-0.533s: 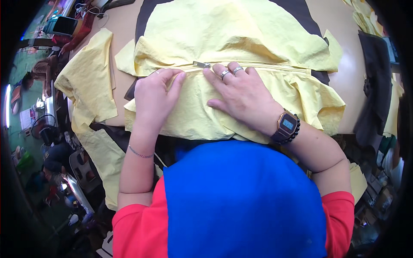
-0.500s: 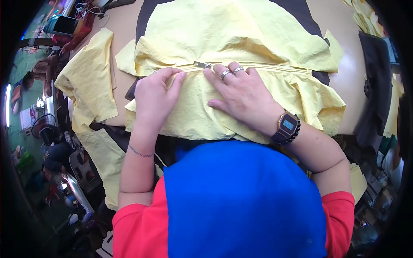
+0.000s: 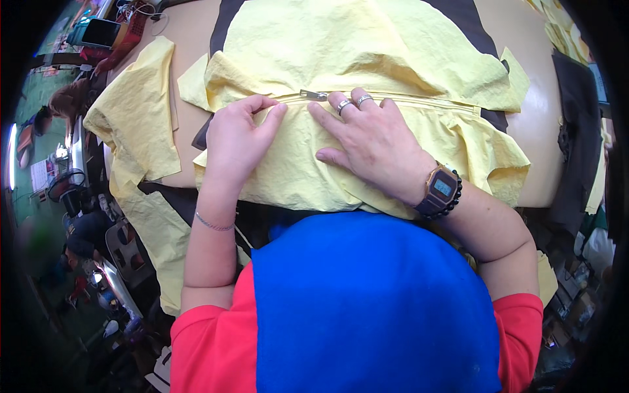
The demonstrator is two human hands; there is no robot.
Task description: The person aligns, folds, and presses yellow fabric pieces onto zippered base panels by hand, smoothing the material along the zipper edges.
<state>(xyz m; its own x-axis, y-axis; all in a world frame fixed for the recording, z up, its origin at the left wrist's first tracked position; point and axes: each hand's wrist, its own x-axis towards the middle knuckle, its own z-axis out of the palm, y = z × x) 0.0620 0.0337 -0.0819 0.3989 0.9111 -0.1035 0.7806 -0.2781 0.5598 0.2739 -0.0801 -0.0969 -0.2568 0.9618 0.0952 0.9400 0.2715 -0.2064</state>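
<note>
A yellow fabric garment piece [image 3: 321, 39] lies spread in front of me, with a zipper [image 3: 429, 101] running across it from left to right. Its metal zipper pull [image 3: 313, 95] rests between my hands, close to the right fingertips. At the left part of the zipper, my left hand [image 3: 239, 137] pinches the yellow cloth along the seam between thumb and bent fingers. My right hand [image 3: 380, 147] lies with fingers stretched out on the cloth, its fingertips along the zipper just right of the pull. The thumb is spread away from them.
Under the yellow piece shows dark fabric [image 3: 481, 29] on a pale table [image 3: 534, 131]. More yellow fabric [image 3: 134, 114] hangs over the left edge. Dark cloth [image 3: 580, 124] drapes at the right. A phone-like device [image 3: 101, 33] sits at the far left. People and a fan [image 3: 65, 185] are beyond.
Very little differs. The cloth and zipper appear slightly farther right in view. My left hand keeps its pinch on the cloth, and my right hand stays flat beside the pull.
</note>
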